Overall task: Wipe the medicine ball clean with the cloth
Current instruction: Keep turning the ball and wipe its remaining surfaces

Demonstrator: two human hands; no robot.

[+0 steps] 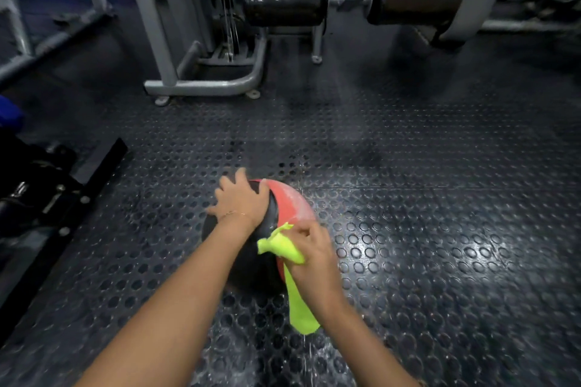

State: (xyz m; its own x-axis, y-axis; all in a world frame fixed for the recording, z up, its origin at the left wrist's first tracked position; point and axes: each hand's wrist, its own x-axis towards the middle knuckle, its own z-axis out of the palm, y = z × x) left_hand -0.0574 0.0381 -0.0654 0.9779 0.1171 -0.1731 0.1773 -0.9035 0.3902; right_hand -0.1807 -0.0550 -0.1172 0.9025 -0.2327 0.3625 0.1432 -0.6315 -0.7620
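A black and red medicine ball (290,206) rests on the studded rubber floor in the lower middle of the head view. My left hand (240,201) lies flat on the ball's top left, fingers spread over it. My right hand (314,253) presses a neon yellow cloth (283,248) against the ball's near right side, where the red panel meets the black. A loose end of the cloth hangs down below my right wrist. The ball's near side is partly hidden by my arms.
A grey gym machine frame (204,85) stands on the floor beyond the ball. Two black padded rollers (283,0) hang at the top. A dark bench or machine base (47,192) lies at the left. Black studded rubber flooring (440,198) stretches to the right.
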